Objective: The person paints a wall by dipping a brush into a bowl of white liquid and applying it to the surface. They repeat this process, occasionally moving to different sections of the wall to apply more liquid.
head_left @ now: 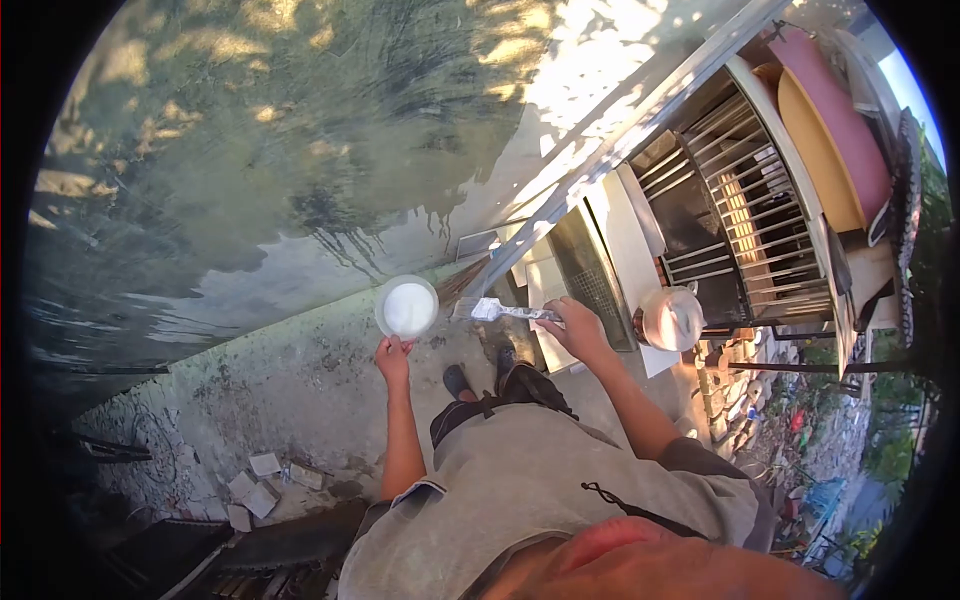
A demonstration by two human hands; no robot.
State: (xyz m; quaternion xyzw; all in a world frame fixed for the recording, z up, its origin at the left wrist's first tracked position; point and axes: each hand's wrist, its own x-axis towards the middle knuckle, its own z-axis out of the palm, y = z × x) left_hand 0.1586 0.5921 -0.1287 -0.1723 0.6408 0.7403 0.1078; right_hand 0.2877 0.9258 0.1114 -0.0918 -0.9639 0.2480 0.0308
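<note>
A round bowl of white paint-like liquid is in my left hand, which grips its near rim. My right hand is closed around the handle of a paintbrush. The brush lies roughly level, its pale bristles pointing left toward the bowl, with a gap between them. White smears cover the brush's ferrule and handle. Ahead of both hands stands a wall with dark, wet-looking streaks and drips over a paler lower band.
To the right stands a barred metal cage or rack, with pink and tan panels at its top. A clear round tub sits on a ledge beside it. Broken blocks lie on the concrete floor at lower left.
</note>
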